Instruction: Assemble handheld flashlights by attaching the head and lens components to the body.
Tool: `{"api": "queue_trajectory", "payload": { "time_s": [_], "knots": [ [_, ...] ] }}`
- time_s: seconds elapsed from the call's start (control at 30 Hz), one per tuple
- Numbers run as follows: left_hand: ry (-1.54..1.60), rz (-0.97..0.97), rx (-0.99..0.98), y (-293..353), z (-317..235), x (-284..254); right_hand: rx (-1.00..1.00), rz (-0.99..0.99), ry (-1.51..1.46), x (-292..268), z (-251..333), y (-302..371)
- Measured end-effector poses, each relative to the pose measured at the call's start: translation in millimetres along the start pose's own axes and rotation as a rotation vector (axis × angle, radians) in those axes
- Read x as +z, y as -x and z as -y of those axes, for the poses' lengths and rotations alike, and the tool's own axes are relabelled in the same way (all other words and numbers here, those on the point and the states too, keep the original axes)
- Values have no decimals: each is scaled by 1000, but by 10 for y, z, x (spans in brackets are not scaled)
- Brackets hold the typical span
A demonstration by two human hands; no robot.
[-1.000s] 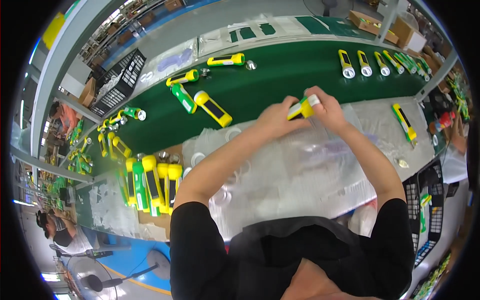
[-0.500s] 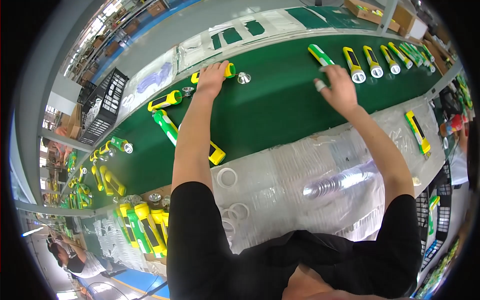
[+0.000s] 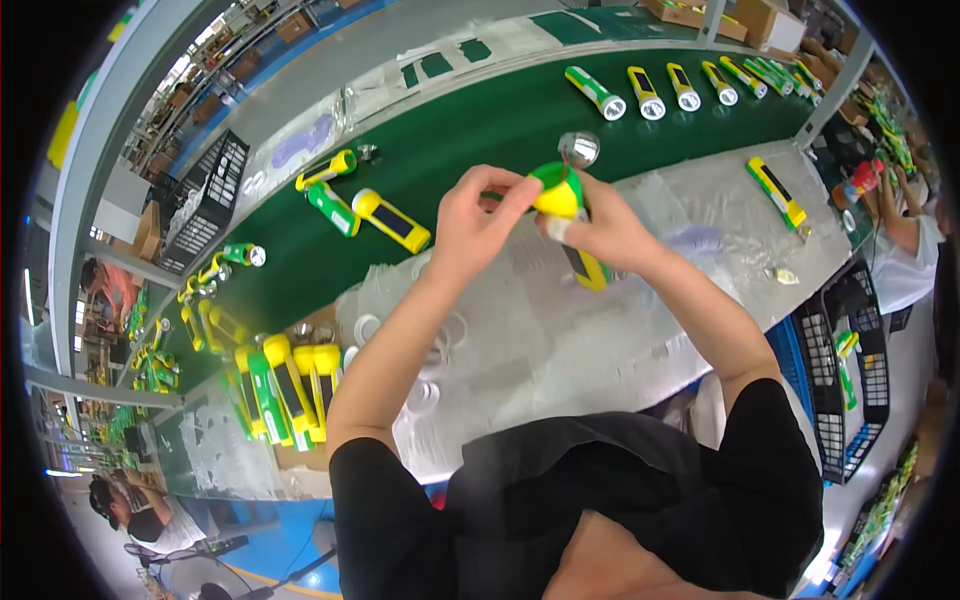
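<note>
Close to our chest, a grey-white sheeting (image 3: 520, 375) covers the worktop, with white rings (image 3: 424, 397) lying toward its left side. To the left of our left forearm, several yellow and green flashlights (image 3: 290, 385) lie packed side by side. Farther out, above the sheeting, we hold one yellow-and-green flashlight (image 3: 590, 270) between both hands. Our left hand (image 3: 475, 220) has its thumb and fingers drawn narrow at the rim of the open head; our right hand (image 3: 607, 230) is closed around it from the other side. A shiny reflector (image 3: 580, 148) sits just beyond that head, joined by a thin red wire; we cannot tell whether our right fingers touch it. Well apart on the right, a single flashlight (image 3: 777, 193) rests on the sheeting. Beyond, the green belt (image 3: 480, 130) carries a row of flashlights (image 3: 686, 88) at right, and past it stands a cardboard box (image 3: 770, 28).
</note>
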State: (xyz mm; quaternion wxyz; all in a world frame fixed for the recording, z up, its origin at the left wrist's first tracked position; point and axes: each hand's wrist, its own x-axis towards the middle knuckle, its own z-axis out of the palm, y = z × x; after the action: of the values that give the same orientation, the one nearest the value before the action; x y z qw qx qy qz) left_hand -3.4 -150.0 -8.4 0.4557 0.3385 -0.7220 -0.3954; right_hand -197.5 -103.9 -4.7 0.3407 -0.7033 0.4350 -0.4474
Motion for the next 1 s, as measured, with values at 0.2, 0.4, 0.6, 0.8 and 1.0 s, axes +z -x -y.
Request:
{"api": "queue_trajectory", "payload": {
  "time_s": [0.2,0.4,0.6,0.8,1.0],
  "knots": [
    [938,210,-630,671,-187,289,292,248,-381,328,349,1000],
    [609,4,-355,1122,-386,421,402,283,-651,558,448,1443],
    [178,84,281,1391,-525,452,347,177,-719,694,475,1539],
    [25,127,437,1328,-512,628,391,-9,-808,662,436,1578],
    [-372,-10,65,1024,366,832,400,-161,-819,365,303,1647]
  ]
}}
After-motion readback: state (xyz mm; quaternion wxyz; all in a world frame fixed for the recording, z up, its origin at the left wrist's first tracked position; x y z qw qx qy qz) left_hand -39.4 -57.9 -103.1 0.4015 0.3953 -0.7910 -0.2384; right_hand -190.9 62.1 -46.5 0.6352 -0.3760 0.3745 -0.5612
